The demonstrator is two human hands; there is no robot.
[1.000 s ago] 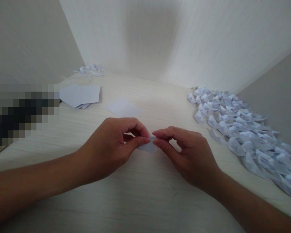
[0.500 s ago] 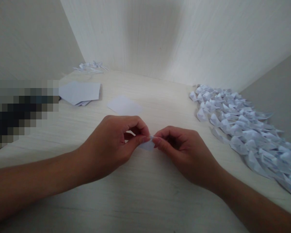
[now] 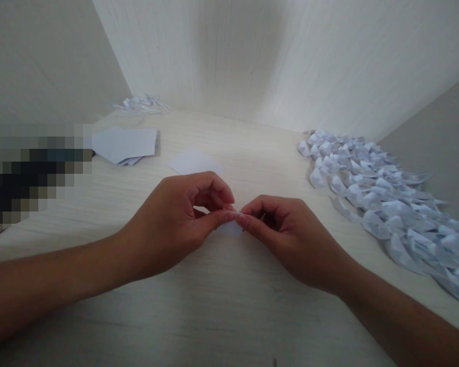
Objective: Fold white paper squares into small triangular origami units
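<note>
A small piece of white paper [image 3: 231, 229] is pinched between both hands above the pale table. My left hand [image 3: 183, 214] holds its upper edge with thumb and fingertips, the index finger lifted a little off it. My right hand [image 3: 286, 229] grips the same edge from the other side, thumb in front and fingers behind. The two thumbs nearly meet. Most of the paper's top edge is hidden by the fingertips; a flat part hangs below them. Just beyond my left hand lies a single white sheet [image 3: 195, 161].
Many folded white paper pieces [image 3: 371, 188] are heaped along the right side. At the left rests a stack of white paper sheets [image 3: 126, 144]. Thin paper scraps [image 3: 142, 104] lie in the far left corner. White panels [image 3: 237, 61] enclose the table's back and sides. A pixelated dark area covers the left edge.
My left index finger has lifted away from the paper's edge. Both hands have shifted slightly and the thumbs are closer together. The paper stays pinched between them.
</note>
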